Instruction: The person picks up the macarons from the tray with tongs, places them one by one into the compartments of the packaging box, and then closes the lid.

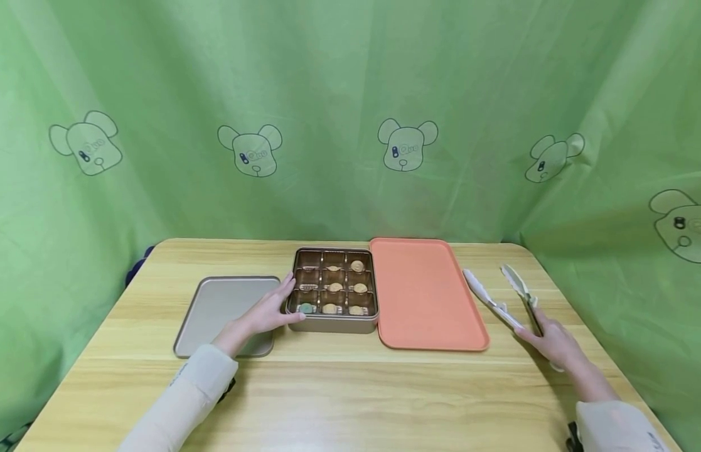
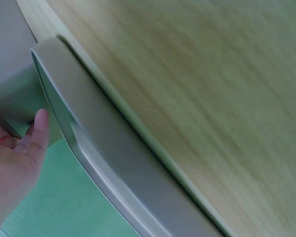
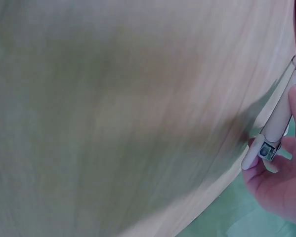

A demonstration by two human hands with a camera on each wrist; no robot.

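Observation:
My left hand (image 1: 268, 312) rests against the left front corner of a square bronze-brown tin (image 1: 333, 324), thumb along its front and fingers straight at its left rim. Dividers part the tin into several compartments. Round tan cookies (image 1: 329, 309) lie in a number of them, and a blue-green piece (image 1: 305, 308) sits in the front left one. At the right, my right hand (image 1: 555, 344) grips a pair of tongs (image 1: 493, 304) near the hinge end. The tongs' arms are spread apart and point toward the back of the table. Nothing lies between their tips.
A flat tin lid (image 1: 226, 307) lies left of the tin, partly under my left forearm. An orange tray (image 1: 423, 295) stands close against the tin's right side. Green curtain (image 1: 327, 207) with bear-head drawings hangs behind and beside the wooden table (image 1: 384, 395).

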